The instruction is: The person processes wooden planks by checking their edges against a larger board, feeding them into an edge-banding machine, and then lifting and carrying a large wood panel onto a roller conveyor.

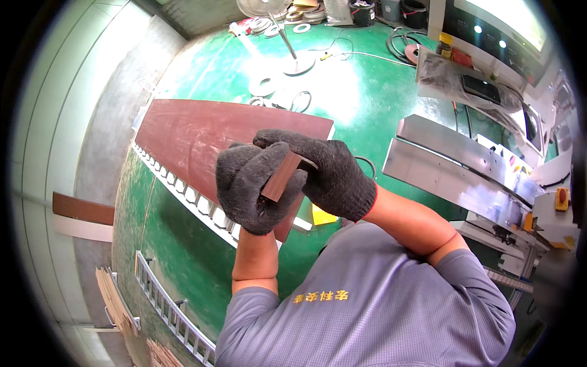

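Both my hands wear dark grey knit gloves and meet in the middle of the view. My left hand [254, 183] is closed around a short brown wood-grain strip [281, 177] with a flat face. My right hand [336, 171] grips the same strip at its upper end, the fingers reaching over toward the left hand. Its ends are partly hidden by the gloves. Below and beyond my hands lies a long reddish-brown board [202, 128] with faint scuffs.
White rollers [189, 194] line the board's near left edge. To the right stands a machine with a metal bed [446, 165], with a dark phone-like slab [481, 87] above it. A stand with a round base [298, 63] is on the green floor. A ladder-like metal rack [168, 306] lies lower left.
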Motion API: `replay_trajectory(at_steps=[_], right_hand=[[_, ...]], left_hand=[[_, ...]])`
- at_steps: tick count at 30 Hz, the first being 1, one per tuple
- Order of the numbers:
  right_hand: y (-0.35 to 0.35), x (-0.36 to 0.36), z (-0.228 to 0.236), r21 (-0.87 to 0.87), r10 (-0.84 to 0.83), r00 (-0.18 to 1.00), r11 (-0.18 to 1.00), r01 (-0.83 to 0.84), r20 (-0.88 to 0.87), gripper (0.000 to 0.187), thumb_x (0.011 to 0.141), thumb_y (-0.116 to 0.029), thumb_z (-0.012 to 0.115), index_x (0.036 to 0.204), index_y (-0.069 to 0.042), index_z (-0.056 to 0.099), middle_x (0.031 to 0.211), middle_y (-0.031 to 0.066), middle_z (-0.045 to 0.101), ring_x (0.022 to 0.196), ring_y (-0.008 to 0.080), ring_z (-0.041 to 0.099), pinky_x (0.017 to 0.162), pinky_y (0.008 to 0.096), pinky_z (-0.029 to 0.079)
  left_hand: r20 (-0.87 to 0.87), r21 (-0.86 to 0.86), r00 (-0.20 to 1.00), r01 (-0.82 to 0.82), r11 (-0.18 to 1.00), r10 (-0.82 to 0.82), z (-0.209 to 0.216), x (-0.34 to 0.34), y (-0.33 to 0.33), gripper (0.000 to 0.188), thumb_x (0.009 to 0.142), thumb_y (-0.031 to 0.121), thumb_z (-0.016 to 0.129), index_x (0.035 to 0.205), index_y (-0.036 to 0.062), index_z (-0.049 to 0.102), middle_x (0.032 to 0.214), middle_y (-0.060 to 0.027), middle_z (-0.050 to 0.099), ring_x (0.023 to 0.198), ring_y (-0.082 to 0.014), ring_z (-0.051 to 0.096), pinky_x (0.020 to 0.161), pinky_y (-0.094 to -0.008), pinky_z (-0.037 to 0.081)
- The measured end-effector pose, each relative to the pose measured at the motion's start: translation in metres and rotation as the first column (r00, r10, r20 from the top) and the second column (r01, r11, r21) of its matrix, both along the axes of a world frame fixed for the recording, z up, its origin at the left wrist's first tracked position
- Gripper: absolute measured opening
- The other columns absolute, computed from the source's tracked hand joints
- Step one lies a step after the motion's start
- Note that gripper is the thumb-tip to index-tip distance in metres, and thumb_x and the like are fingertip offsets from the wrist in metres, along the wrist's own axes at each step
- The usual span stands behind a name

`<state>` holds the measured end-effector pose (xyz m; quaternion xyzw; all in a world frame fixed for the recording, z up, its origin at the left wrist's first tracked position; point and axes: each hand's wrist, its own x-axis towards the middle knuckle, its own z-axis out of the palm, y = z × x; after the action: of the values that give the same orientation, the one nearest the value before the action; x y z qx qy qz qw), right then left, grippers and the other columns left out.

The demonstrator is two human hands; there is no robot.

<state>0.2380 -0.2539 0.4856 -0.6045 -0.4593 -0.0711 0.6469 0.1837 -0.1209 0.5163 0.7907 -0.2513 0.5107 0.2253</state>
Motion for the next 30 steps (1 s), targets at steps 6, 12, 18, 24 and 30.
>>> replay_trajectory(at_steps=[6, 12, 18, 24, 30], right_hand=[[-0.011, -0.007, 0.001, -0.041, 0.009, 1.0, 0.999, -0.01, -0.027, 0.045, 0.078, 0.005, 0.054, 0.122, -0.006, 0.055, 0.109, 0.0176, 0.063, 0.102, 0.0335, 0.062, 0.085, 0.037, 0.051], [-0.021, -0.013, 0.001, -0.128, -0.029, 0.995, 0.992, 0.017, -0.094, 0.041, 0.077, 0.001, 0.056, 0.118, -0.005, 0.056, 0.102, 0.019, 0.064, 0.091, 0.0367, 0.063, 0.079, 0.0388, 0.052], [-0.033, -0.013, 0.005, -0.204, -0.053, 0.992, 0.979, 0.028, -0.118, 0.038, 0.078, -0.01, 0.06, 0.116, -0.004, 0.057, 0.1, 0.0189, 0.064, 0.088, 0.036, 0.064, 0.076, 0.0375, 0.052], [-0.068, -0.004, -0.056, -0.061, -0.038, 0.952, 0.998, 0.02, -0.305, 0.021, 0.075, 0.001, 0.062, 0.095, 0.0, 0.062, 0.095, 0.0092, 0.063, 0.086, 0.0173, 0.06, 0.079, 0.0305, 0.048], [-0.148, -0.019, -0.116, 0.517, 0.409, 0.699, 0.853, -0.065, -0.586, 0.023, 0.083, -0.024, 0.061, 0.071, -0.007, 0.05, 0.073, 0.0069, 0.054, 0.07, 0.0209, 0.05, 0.06, 0.0318, 0.043]], left_hand=[[-0.068, 0.016, 0.996, -0.059, 0.998, 0.06, -0.007, -0.008, -0.007, 0.035, 0.064, 0.011, 0.082, 0.096, 0.0052, 0.068, 0.094, -0.0053, 0.066, 0.09, -0.0254, 0.059, 0.085, -0.0418, 0.047], [-0.031, 0.051, 1.0, 0.001, 0.999, 0.001, -0.019, -0.005, -0.009, 0.036, 0.064, 0.011, 0.081, 0.096, 0.0005, 0.068, 0.094, -0.009, 0.063, 0.086, -0.0253, 0.059, 0.084, -0.0398, 0.047], [-0.147, 0.094, 0.989, 0.008, 0.996, 0.006, -0.039, -0.009, -0.014, 0.038, 0.069, 0.016, 0.079, 0.1, -0.0004, 0.066, 0.096, -0.0081, 0.063, 0.091, -0.026, 0.059, 0.086, -0.0428, 0.046], [-0.097, -0.467, 0.994, -0.007, 0.884, -0.044, -0.088, 0.014, -0.028, 0.06, 0.087, 0.052, 0.05, 0.123, 0.0038, 0.054, 0.113, -0.0126, 0.056, 0.1, -0.0252, 0.055, 0.087, -0.0408, 0.042], [-0.356, -0.93, 0.908, -0.367, -0.009, -0.221, -0.254, 0.039, 0.067, 0.056, 0.094, 0.045, 0.037, 0.131, 0.0041, 0.044, 0.128, -0.0126, 0.05, 0.116, -0.0286, 0.048, 0.094, -0.0454, 0.042]])
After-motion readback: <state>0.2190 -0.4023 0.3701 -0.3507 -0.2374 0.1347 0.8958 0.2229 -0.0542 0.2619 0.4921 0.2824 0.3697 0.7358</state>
